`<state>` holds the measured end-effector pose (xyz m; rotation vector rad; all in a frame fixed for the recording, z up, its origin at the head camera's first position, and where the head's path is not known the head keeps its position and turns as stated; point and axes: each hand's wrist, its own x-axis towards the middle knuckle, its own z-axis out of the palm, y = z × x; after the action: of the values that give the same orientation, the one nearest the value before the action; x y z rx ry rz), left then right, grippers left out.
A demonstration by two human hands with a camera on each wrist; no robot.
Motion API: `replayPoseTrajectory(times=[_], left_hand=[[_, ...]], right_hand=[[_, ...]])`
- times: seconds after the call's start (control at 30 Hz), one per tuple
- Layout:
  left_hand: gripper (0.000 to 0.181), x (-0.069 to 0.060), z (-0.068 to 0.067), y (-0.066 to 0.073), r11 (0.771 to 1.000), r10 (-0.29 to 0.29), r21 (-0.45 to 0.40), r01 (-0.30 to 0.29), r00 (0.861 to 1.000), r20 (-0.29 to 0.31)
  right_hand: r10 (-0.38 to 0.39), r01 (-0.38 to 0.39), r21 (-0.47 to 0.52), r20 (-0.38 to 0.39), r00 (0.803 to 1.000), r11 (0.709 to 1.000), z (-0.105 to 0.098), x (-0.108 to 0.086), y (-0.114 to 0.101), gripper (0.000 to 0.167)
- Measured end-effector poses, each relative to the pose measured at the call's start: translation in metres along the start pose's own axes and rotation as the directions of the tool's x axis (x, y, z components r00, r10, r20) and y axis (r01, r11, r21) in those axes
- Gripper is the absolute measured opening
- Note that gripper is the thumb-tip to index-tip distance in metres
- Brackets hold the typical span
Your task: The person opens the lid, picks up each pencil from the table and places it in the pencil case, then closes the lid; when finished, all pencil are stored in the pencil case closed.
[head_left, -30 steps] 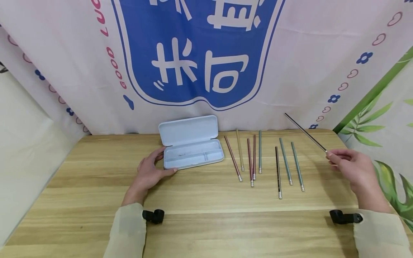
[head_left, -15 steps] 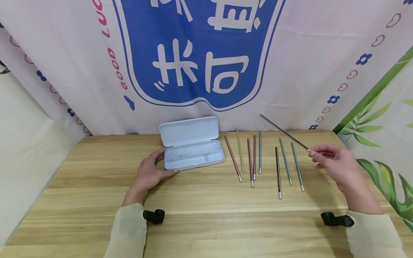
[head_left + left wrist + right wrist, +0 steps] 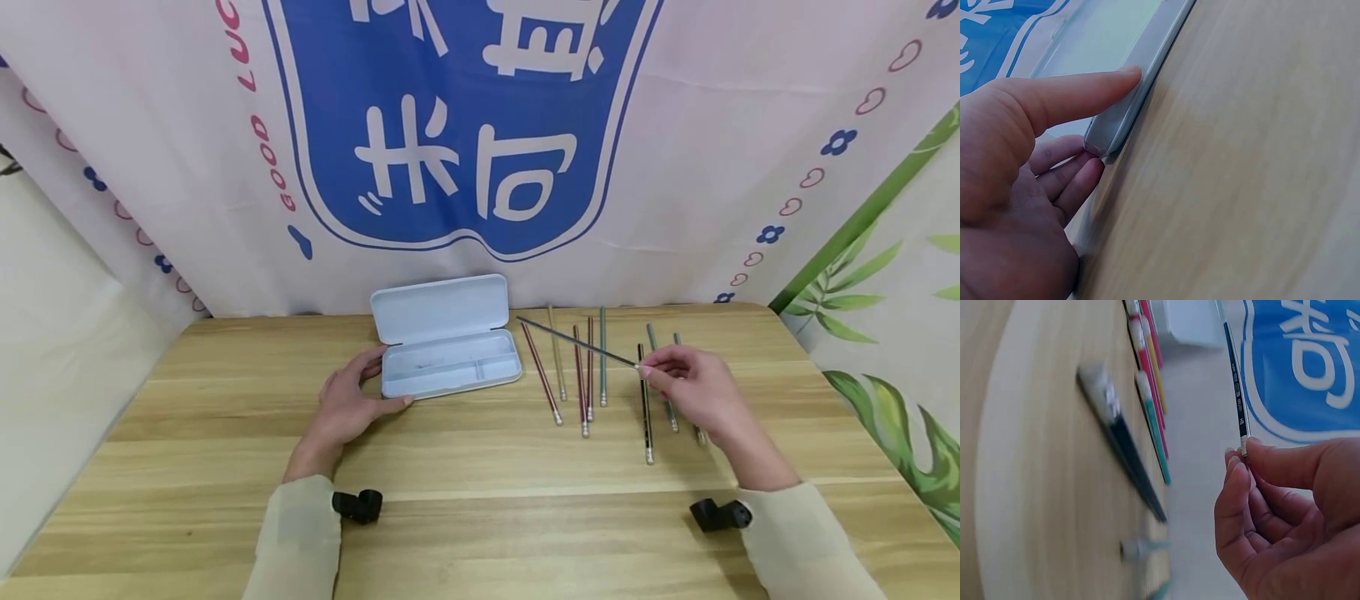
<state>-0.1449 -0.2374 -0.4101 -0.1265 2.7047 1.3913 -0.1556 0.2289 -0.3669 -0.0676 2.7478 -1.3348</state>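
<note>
A light blue pencil case (image 3: 450,389) stands open at the far side of the wooden table (image 3: 480,533), left of a loose spread of pencils, its lid (image 3: 441,310) tipped back towards the printed cloth (image 3: 690,192) behind. The left hand (image 3: 347,408) grips the left end of the case, thumb along the near wall and the other fingers bent about the corner. The right hand (image 3: 693,387), to the right, pinches a black HB pencil (image 3: 1236,381) by its eraser end between thumb and fingertips, the remaining fingers curled under; the pencil is raised above the table and slants away to the left, its far end close to the right side of the case in the head view. Below it on the wood, from left to right, lie a dark red pencil (image 3: 542,375), a yellow pencil (image 3: 557,354), two more dark red ones side by side, a teal pencil (image 3: 603,358), a second black pencil (image 3: 647,417) and two further teal ones partly hidden by the right hand. All of these lie with their eraser ends towards the near side. A black wrist camera (image 3: 360,506) sits at the left sleeve (image 3: 296,533), another at the right.
</note>
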Motion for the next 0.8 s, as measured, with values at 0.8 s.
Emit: replayPoseTrajectory(times=[0.8], left_hand=[[0.098,0.001,0.002,0.0,1.0,0.002,-0.018,-0.003,1.0,-0.014]], right_hand=[[-0.128,0.132,-0.029,0.123,0.984,0.991,0.096,0.08,-0.067,0.014]])
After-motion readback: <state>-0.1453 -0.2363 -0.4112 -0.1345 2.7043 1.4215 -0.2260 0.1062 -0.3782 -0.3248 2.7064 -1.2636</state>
